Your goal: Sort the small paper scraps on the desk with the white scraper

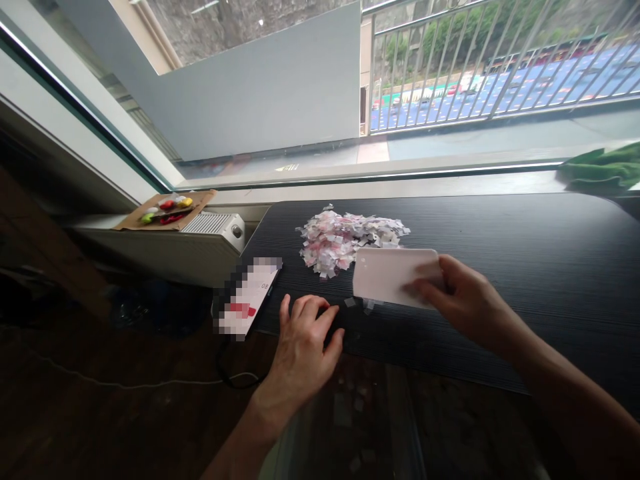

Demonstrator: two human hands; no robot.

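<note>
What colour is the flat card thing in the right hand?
White. The head view shows the card in the right hand, beside the paper scraps.

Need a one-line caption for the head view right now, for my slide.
Right hand holds a white card against a pile of paper scraps on the black table; left hand rests flat nearby.

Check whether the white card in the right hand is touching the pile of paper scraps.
Touching. In the head view, the white card's far edge, held by the right hand, overlaps the near side of the paper scrap pile with no dark tabletop between them.
</note>
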